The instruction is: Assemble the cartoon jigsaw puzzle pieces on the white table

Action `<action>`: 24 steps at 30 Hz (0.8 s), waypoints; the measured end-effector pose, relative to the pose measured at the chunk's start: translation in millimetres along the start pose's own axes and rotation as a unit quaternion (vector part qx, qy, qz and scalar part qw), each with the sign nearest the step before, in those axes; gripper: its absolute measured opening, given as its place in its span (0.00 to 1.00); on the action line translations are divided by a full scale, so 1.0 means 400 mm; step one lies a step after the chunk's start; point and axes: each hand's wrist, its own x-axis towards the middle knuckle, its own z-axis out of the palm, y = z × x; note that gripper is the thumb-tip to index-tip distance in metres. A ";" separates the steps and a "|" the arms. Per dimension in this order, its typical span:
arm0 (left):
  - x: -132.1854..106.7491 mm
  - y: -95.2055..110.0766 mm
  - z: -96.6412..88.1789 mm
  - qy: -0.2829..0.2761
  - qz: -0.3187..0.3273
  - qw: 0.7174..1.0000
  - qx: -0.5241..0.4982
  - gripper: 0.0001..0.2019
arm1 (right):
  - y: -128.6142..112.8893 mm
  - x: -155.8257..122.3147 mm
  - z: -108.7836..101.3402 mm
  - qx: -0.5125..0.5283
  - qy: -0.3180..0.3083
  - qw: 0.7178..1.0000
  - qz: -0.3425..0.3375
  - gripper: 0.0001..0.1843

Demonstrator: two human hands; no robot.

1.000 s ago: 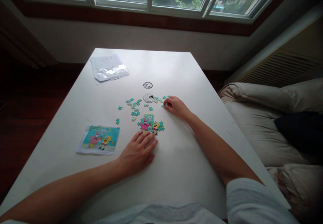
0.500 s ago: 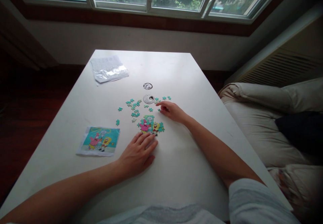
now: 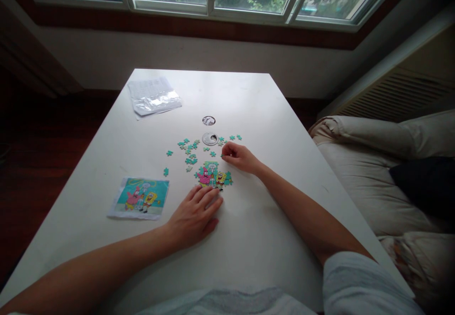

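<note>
A partly joined jigsaw puzzle [image 3: 212,175] with pink, yellow and teal cartoon figures lies in front of me. My left hand [image 3: 195,213] rests flat on the table with its fingers stretched out, the fingertips covering the puzzle's lower left edge. Just beyond the puzzle's upper right, my right hand [image 3: 240,157] has its thumb and index finger closed on a small teal puzzle piece [image 3: 222,155], mostly hidden by the fingers. Several loose teal pieces [image 3: 191,160] are scattered past the puzzle. To the left lies a printed picture [image 3: 142,199] of the same figures.
The white table [image 3: 263,239] has two round fittings, the nearer a grey ring [image 3: 210,139], the farther a hole [image 3: 209,121]. Papers in a clear plastic sleeve [image 3: 155,98] lie at the far left. A light padded seat [image 3: 350,163] stands along the right side.
My right index finger has curled in from pointing, and the thumb and finger have closed on a teal piece. The left hand has stayed in place.
</note>
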 end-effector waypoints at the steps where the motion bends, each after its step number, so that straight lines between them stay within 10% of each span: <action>1: 0.001 -0.001 0.000 -0.003 0.000 1.000 -0.002 0.24 | -0.001 0.000 0.000 0.001 0.002 1.000 0.000 0.09; 10: 0.012 -0.019 -0.016 0.028 0.001 0.999 -0.022 0.20 | 0.000 -0.002 0.003 -0.024 0.009 1.000 -0.004 0.08; 18: 0.045 -0.198 -0.063 0.132 -0.184 0.974 -0.016 0.13 | 0.022 0.003 -0.002 -0.134 0.028 0.989 -0.054 0.05; 24: 0.048 -0.247 -0.052 0.122 -0.183 0.975 -0.003 0.12 | 0.033 0.007 -0.005 -0.190 0.050 0.978 -0.075 0.06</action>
